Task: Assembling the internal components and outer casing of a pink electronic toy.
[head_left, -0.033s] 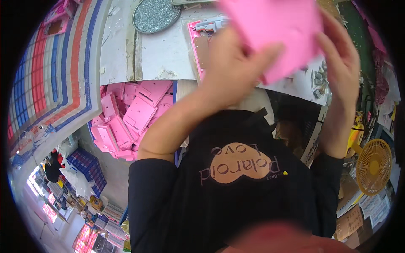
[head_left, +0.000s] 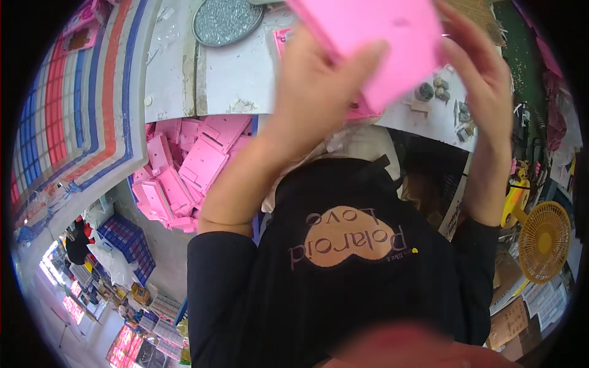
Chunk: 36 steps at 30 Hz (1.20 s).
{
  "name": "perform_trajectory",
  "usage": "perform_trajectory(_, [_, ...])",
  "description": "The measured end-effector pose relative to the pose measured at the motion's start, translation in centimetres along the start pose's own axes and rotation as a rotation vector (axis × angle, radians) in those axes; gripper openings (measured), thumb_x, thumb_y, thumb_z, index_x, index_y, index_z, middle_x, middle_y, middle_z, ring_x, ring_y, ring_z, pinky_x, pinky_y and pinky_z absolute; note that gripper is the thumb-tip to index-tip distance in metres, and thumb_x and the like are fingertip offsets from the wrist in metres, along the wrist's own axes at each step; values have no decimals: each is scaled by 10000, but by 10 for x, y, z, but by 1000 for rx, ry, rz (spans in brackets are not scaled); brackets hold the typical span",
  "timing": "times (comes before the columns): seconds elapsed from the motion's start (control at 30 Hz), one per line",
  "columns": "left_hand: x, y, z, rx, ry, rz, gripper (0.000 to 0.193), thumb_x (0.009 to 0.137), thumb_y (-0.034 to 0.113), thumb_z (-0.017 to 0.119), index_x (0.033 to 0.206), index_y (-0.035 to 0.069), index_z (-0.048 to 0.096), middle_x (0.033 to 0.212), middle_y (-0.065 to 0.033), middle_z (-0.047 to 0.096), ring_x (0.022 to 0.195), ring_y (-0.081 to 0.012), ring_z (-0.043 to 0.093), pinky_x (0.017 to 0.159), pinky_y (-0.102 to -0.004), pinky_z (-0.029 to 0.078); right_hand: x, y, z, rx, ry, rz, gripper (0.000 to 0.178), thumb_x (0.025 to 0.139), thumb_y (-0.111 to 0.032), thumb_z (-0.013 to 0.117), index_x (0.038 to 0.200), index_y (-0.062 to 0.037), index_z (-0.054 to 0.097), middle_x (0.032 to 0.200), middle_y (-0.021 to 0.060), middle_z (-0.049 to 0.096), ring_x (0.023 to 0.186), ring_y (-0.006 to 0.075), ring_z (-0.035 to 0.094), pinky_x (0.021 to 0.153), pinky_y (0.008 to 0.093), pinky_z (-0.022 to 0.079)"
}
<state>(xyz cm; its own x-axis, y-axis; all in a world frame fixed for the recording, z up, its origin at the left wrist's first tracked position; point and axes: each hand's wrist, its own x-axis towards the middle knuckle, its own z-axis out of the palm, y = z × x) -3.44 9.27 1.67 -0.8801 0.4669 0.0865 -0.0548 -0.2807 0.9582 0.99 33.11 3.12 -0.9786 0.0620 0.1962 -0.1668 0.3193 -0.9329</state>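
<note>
A flat pink plastic panel (head_left: 392, 46), slightly blurred and cut off by the top edge, is held tilted above the worktable. My left hand (head_left: 316, 86) grips its left side, thumb lying over the face; the other fingers are mostly hidden behind it. At the right edge, my right hand (head_left: 485, 73) has its thumb and curved fingers closed about the panel's side. Beneath the hands lies another pink piece (head_left: 363, 110), largely covered by the left hand and the panel.
A round tray of small metal screws (head_left: 227, 23) stands on the white worktable (head_left: 230, 80). Small metal parts (head_left: 463, 116) lie at its right. Below the table edge is a heap of pink plastic parts (head_left: 205, 162). A yellow fan (head_left: 544, 242) stands far right; striped sheeting (head_left: 92, 92) covers the left.
Both hands and the pink panel have shifted left and slightly away from me. Small parts on the table right of the panel now show; the piece under my left hand is more covered.
</note>
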Motion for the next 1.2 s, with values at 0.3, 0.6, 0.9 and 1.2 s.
perform_trajectory(0.3, [-17, -5, -62, 471, 157, -246, 729, 935, 83, 717, 1527, -67, 318, 1047, -160, 733, 791, -183, 718, 661, -304, 567, -28, 22, 58, -163, -13, 186, 467, 945, -164, 742, 1385, -62, 624, 938, 39, 726, 794, 85, 656, 707, 249, 526])
perform_trajectory(0.6, [-28, -47, -66, 1011, 144, 235, 711, 867, 257, 786, 1428, -39, 463, 615, -51, 626, 530, -222, 648, 518, -335, 504, -44, 40, 71, -479, -108, 68, 434, 938, -214, 716, 1358, -138, 639, 827, 94, 678, 675, 216, 648, 655, 317, 536])
perform_trajectory(0.9, [-56, -36, -72, 928, 143, -89, 700, 881, 246, 778, 1435, -45, 466, 561, -13, 514, 464, -184, 526, 479, -328, 430, -28, 49, 74, -612, -256, -165, 401, 938, -239, 713, 1332, -177, 667, 973, 113, 735, 774, 269, 709, 688, 351, 570])
perform_trajectory(1.2, [-85, -51, -79, 548, 288, -140, 539, 882, 256, 793, 1273, -39, 570, 639, -62, 537, 543, -178, 544, 534, -309, 447, 1, 7, 67, -980, -559, -168, 398, 900, -257, 737, 1290, -197, 688, 965, 105, 729, 792, 285, 710, 629, 395, 552])
